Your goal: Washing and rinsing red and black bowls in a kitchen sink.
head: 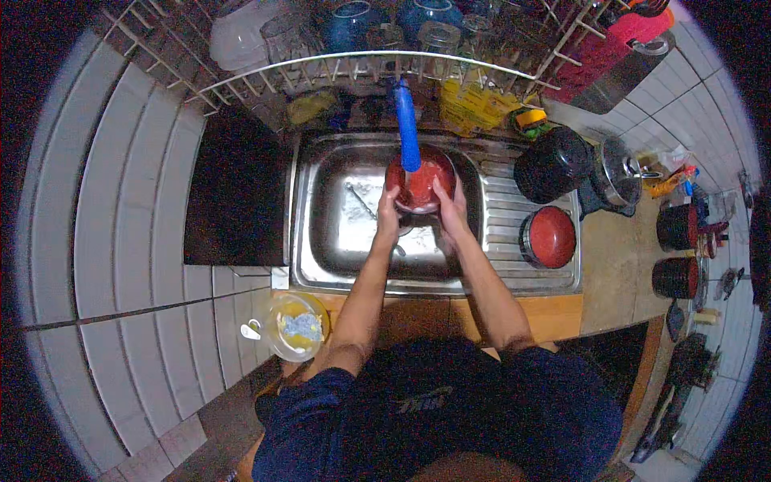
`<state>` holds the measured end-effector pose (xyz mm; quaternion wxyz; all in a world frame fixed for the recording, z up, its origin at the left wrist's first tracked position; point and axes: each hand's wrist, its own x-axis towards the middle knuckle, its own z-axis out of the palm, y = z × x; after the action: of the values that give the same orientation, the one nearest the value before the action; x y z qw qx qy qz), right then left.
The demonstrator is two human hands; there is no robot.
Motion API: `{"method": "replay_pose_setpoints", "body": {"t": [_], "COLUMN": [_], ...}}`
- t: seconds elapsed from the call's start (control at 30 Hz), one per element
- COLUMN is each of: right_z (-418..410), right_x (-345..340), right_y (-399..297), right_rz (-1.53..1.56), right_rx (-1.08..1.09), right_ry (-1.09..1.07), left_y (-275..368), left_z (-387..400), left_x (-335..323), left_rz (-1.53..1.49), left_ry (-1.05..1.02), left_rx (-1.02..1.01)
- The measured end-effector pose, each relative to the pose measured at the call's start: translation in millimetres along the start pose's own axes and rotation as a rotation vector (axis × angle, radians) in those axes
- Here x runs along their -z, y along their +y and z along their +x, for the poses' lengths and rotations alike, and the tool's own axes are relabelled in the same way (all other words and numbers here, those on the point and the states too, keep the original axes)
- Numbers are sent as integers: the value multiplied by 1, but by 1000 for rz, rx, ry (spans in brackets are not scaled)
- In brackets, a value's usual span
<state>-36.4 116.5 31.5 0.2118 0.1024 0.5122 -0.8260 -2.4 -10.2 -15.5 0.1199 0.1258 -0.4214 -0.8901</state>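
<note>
Both hands hold a red bowl-shaped container (pixel 426 187) over the right part of a stainless steel sink (pixel 355 235). My left hand (pixel 388 214) grips its left side, and my right hand (pixel 450 208) grips the opposite side with the thumb over the rim. Directly above the container hangs a blue faucet spout (pixel 408 129), whose tip overlaps its far part in the picture. The inside looks wet. On the ribbed drainboard (pixel 500 223) to the right sits a second red round container (pixel 550 237), with a clear rim or lid at its left edge.
A wire dish rack (pixel 373 55) with glasses and blue bowls (pixel 355 21) spans the top. A black pot (pixel 553 164) and a glass lid (pixel 619 172) stand at the right. Behind the sink are a yellow bag (pixel 473 105) and a sponge (pixel 530 118). A clear tub (pixel 295 328) is lower left.
</note>
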Motion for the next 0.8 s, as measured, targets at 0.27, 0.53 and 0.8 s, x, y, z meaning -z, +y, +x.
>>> {"method": "replay_pose_setpoints", "body": {"t": [0.27, 0.53, 0.8], "right_z": [-2, 11, 50], "right_x": [-10, -8, 2], "right_y": [-23, -14, 11], "right_rz": [-710, -856, -877], "right_rx": [552, 800, 161], "right_ry": [52, -22, -65], "left_y": [13, 28, 79], "left_z": [5, 8, -6], "left_x": [22, 35, -16], "left_rz": [326, 387, 595], "left_ry": [9, 168, 298], "left_rx": [430, 308, -281]}}
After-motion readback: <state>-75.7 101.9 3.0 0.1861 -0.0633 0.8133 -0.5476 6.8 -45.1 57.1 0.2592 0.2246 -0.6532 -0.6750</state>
